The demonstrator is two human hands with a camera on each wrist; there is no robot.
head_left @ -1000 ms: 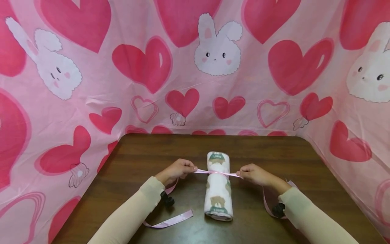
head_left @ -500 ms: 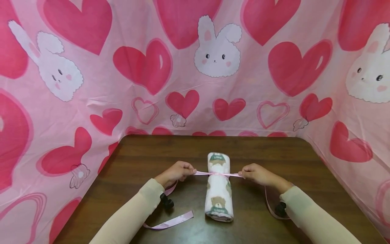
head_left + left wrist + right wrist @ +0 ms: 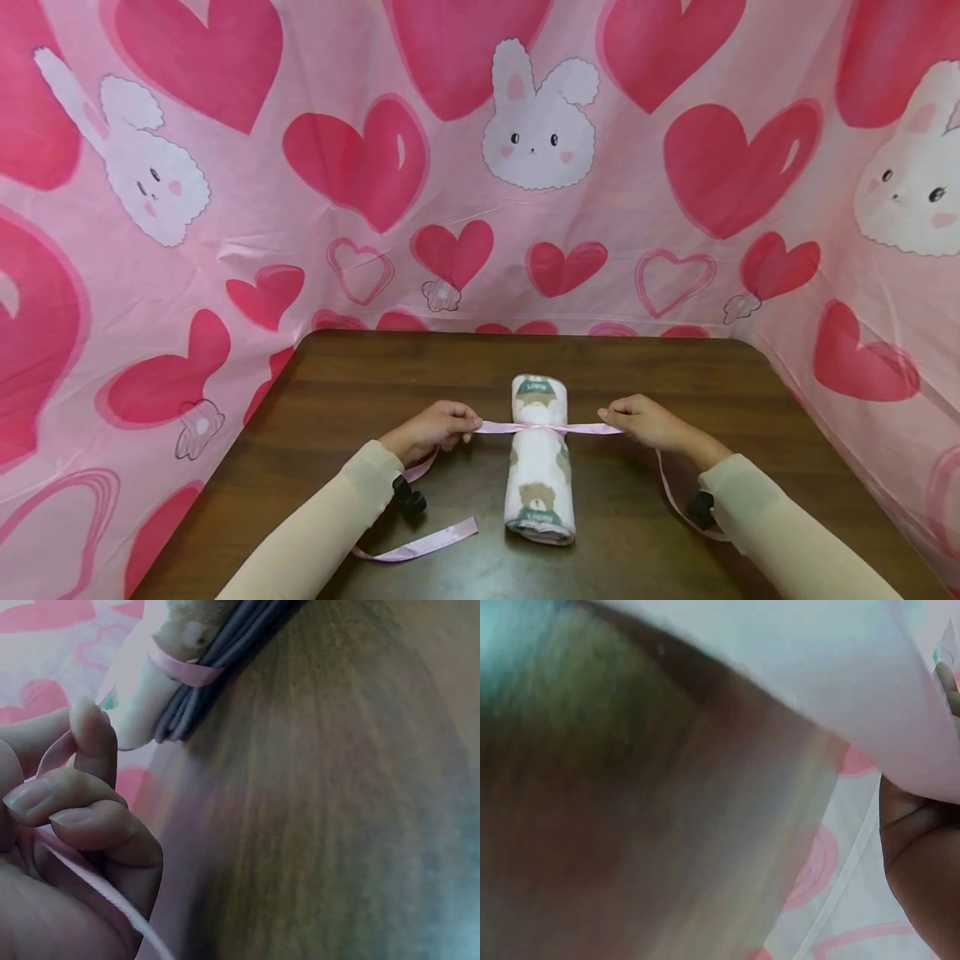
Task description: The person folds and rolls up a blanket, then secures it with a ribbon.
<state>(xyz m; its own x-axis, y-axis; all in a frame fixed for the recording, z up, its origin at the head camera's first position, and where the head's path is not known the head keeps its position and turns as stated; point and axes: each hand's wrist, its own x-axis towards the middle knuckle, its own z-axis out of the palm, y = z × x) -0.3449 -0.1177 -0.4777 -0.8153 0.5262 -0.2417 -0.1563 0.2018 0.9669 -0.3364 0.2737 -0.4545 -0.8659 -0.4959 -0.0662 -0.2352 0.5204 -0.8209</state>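
A rolled white towel (image 3: 538,467) printed with brown bears lies lengthwise on the table. Pink ribbon (image 3: 498,427) circles its upper middle, crossing on top and cinching it in. Left of the towel, my left hand (image 3: 441,427) pinches one ribbon end between thumb and fingers; the left wrist view shows the ribbon (image 3: 101,885) trailing through the curled fingers. To the right, my right hand (image 3: 647,421) grips the other end, both stretches taut and nearly level. A broad blurred strip of ribbon (image 3: 817,667) and part of the right hand (image 3: 922,859) fill the right wrist view's edge.
A loose ribbon tail (image 3: 427,546) lies on the brown table (image 3: 637,517) at the lower left. Another tail (image 3: 671,492) hangs below the right wrist. Black wrist cameras sit at both cuffs. A pink heart-and-rabbit cloth (image 3: 510,250) surrounds the table's far side.
My right hand has moved a little to the right, and more flat ribbon shows between it and the towel. The left hand has shifted slightly left and down. The towel stays in place.
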